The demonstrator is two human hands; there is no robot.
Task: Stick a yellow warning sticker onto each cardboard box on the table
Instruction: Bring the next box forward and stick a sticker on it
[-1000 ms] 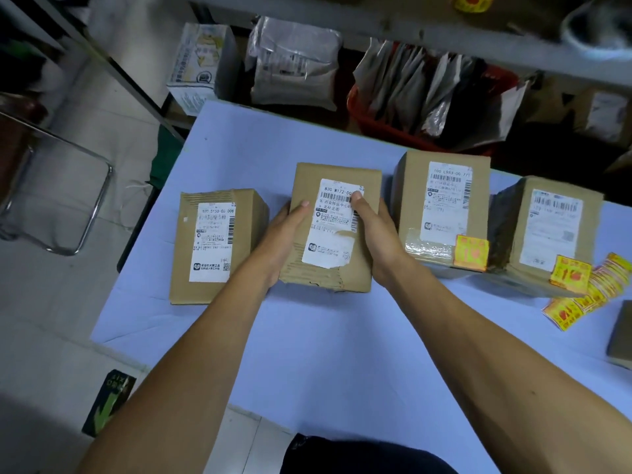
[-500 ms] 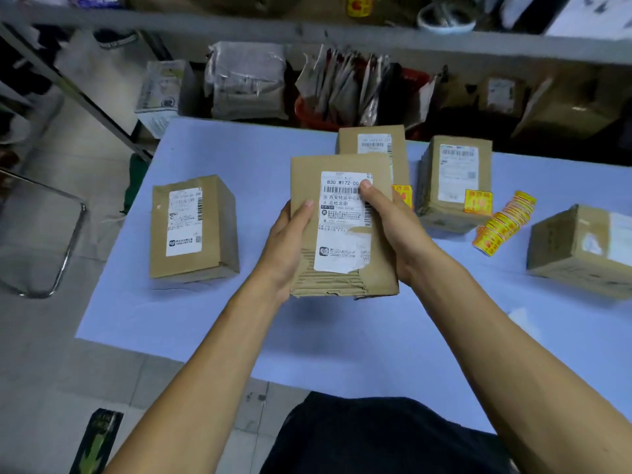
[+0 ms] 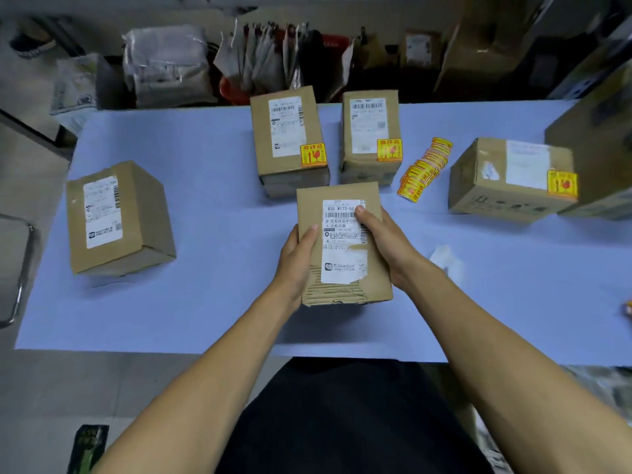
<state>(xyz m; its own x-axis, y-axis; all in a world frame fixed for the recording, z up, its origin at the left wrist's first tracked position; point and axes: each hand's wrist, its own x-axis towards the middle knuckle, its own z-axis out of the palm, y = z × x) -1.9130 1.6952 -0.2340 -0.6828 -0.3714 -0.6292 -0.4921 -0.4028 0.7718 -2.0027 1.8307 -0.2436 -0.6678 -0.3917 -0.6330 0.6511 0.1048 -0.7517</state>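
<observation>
I have the unstickered box gripped from both sides: my left hand is wrapped around its left edge with the thumb laid over the top face, and my right hand clamps the right edge, thumb pressing on the white shipping label. I judge the two-sided hold is there to keep the label face up and square to me, so a bare patch of cardboard is ready for a sticker. Whether the box rests on the blue table or hangs just above it, I cannot tell.

Taking that held box as my landmark: just beyond it stand two boxes, the left one and the right one, each already carrying a yellow sticker at its near right corner. To the right of the held box and a little farther back lies the strip of yellow stickers, near enough for my right hand to reach. Farther right sits a third stickered box. Well to the left of the held box is another box with no yellow sticker showing, so I reckon two boxes remain. Near the held box on the right lies a white scrap of backing paper
</observation>
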